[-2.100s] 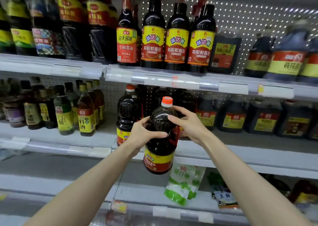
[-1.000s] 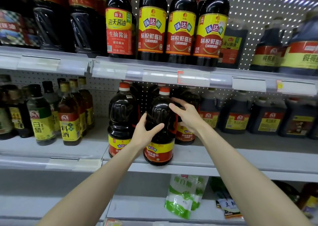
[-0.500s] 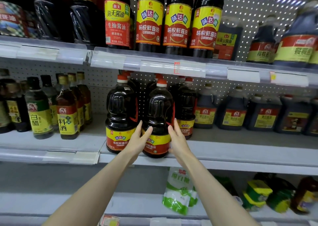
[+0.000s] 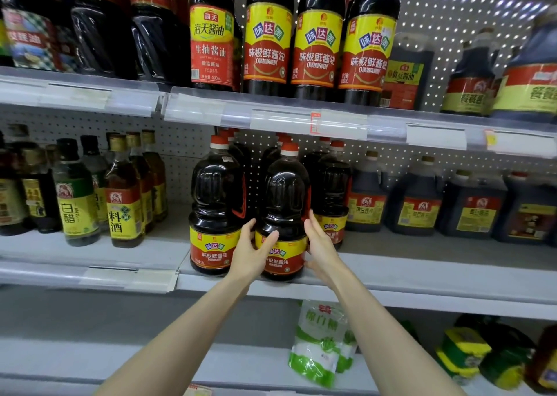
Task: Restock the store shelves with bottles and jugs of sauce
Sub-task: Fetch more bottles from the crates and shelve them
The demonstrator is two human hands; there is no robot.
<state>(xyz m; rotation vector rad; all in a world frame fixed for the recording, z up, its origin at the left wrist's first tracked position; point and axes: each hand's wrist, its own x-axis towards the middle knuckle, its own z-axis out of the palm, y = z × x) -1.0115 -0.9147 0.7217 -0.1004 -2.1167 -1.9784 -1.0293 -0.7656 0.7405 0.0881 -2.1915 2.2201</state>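
On the middle shelf: a jug (image 4: 281, 202) of dark sauce with an orange cap stands upright, its base right at the front edge of the shelf (image 4: 422, 278).
Left hand (image 4: 251, 255): it grips the jug low on its left side, the thumb laid across the front of the yellow and red label and the fingers reaching round the side.
Right hand (image 4: 321, 246): it presses flat against the jug's right side with the fingers straight and pointing up, the thumb low by the label's bottom edge.
Left neighbour (image 4: 215, 202): a jug with the same label stands just beside, also at the front edge; the left fingers lie in the narrow gap between the two.
Right neighbour (image 4: 333, 184): another such jug sits a little further back, just behind the right hand's fingers.
Behind: more orange caps line up toward the pegboard wall.
Overhead: the price rail (image 4: 271, 115) of the upper shelf hangs close above the caps, so headroom is slim; tall bottles (image 4: 316, 33) stand on that shelf.
Open room, right: a broad bare strip of shelf front lies before the square jugs (image 4: 417, 202), which are set back.
Open room, left: a narrower bare strip runs before the small bottles (image 4: 123, 190).
Below: a white and green bag (image 4: 316, 344) leans on the lower shelf (image 4: 241, 362), near the right forearm.
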